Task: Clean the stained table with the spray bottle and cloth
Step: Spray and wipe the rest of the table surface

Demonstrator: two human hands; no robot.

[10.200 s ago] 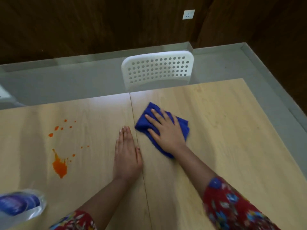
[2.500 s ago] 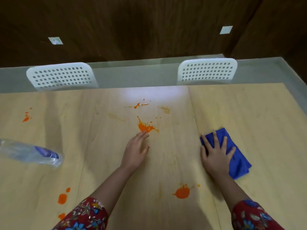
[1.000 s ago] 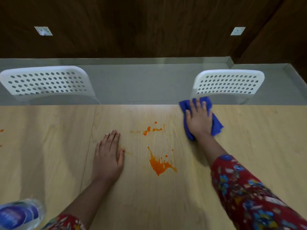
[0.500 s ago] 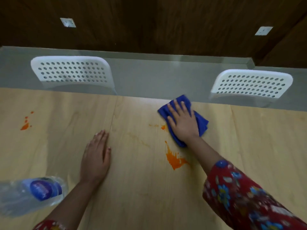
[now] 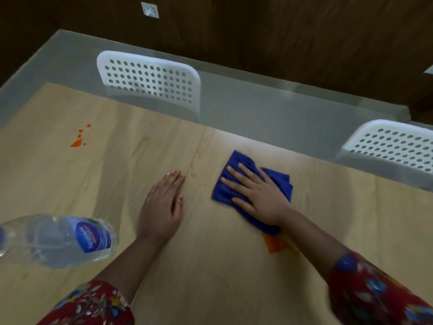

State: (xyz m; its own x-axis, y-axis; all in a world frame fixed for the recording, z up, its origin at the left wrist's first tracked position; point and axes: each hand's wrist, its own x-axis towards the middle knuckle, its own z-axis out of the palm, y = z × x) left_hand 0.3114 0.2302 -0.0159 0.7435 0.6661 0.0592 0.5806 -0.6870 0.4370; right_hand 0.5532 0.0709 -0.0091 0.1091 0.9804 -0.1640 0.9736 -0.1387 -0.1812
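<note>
My right hand (image 5: 259,195) presses flat with spread fingers on a folded blue cloth (image 5: 236,164) on the light wooden table (image 5: 222,277). An orange stain (image 5: 276,245) shows just below the cloth, partly under my right wrist. My left hand (image 5: 161,205) lies flat on the table to the left of the cloth, holding nothing. A clear spray bottle (image 5: 61,240) with a blue label lies on its side at the left, its head cut off by the frame edge. A smaller group of orange spots (image 5: 78,139) sits at the far left of the table.
Two white perforated chairs stand behind the table's far edge, one chair (image 5: 150,78) at centre left and another chair (image 5: 393,146) at the right. A grey floor strip and a dark wood wall lie beyond. A seam (image 5: 194,158) runs between the table panels.
My right hand has drawn the cloth down over the upper part of the orange stain, and the small spots above it are gone. The view has swung left and tilted. My left hand stays flat.
</note>
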